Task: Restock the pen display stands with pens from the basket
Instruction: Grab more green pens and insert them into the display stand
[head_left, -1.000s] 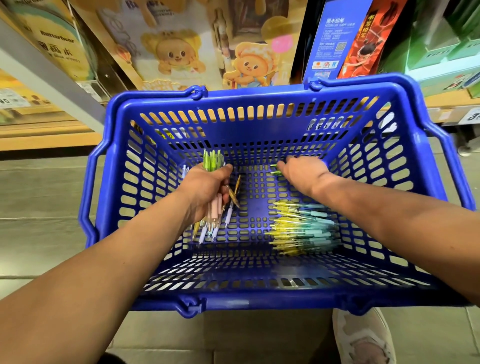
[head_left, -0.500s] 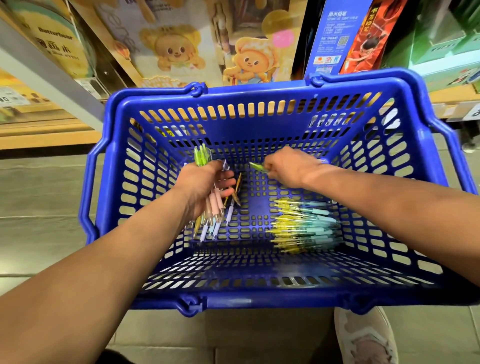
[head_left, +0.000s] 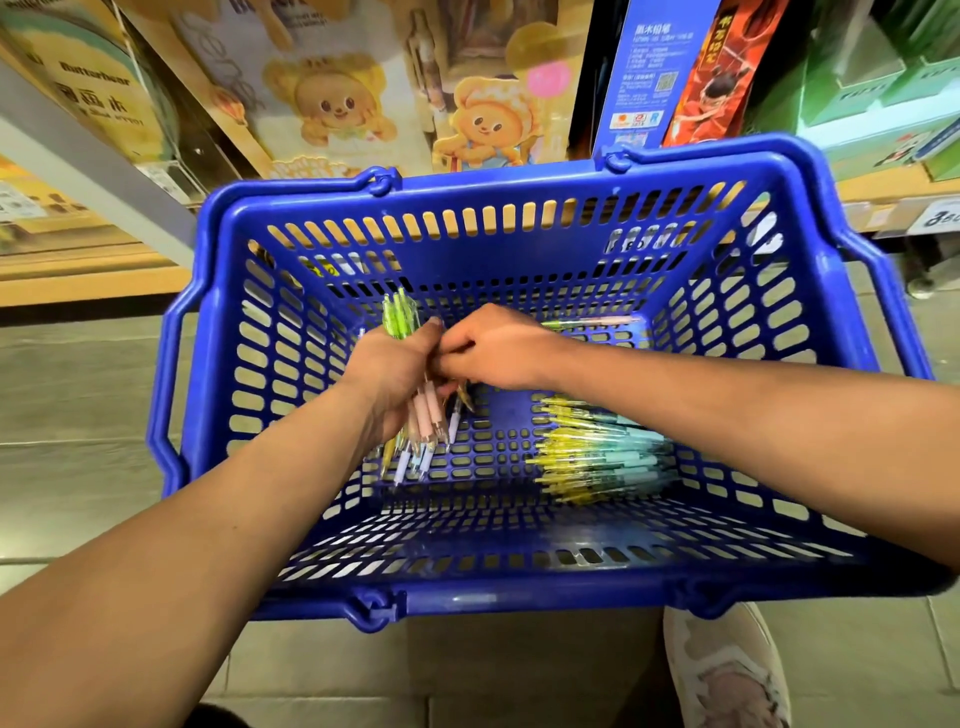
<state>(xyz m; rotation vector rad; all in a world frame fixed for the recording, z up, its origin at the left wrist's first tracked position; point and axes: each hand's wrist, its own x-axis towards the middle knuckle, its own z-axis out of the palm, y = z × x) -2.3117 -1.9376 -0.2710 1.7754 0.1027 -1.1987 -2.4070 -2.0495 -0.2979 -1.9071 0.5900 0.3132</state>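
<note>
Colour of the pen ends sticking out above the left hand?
Bright green, on the pens gripped there; head view shows it best.

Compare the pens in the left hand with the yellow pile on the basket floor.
The held bunch is gripped by the left hand and steeply tilted, while the yellow pile lies loose and flat on the floor of the basket. The held bunch shows pink barrels and green tops, whereas the yellow pile is yellow and teal. The held bunch is left of centre and the yellow pile is to the right. Both are pens inside the basket.
</note>
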